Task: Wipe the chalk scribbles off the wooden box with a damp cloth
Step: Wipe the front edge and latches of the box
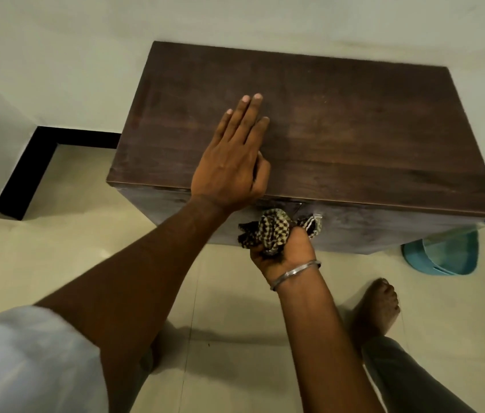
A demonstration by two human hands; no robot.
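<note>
Wooden box (354, 138), dark brown, stands on the pale tiled floor (86, 248), its back against a light wall (86, 55); black skirting (26, 174) runs along the wall's foot. Left grip (229, 162) lies flat on the lid, left of centre, near the front edge. Its fingers are straight and together, the palm is down, and it holds nothing. Right grip (286, 251) is lower, at the box's front face just under the lid's edge, with the fingers curled tight round a bunched checked cloth (271, 231), dark and cream. The cloth's wad touches the front panel, and loose ends stick out on both sides of the fist. A thin silver bangle (294, 272) sits on the right wrist. The lid shows a faint pale haze right of the left grip; whether it is chalk I cannot tell. A bare foot (378, 305) rests on the floor at right. A teal plastic pan (443, 254) lies beside the box's lower right corner. A pale sleeve (26, 353) covers the left upper arm.
</note>
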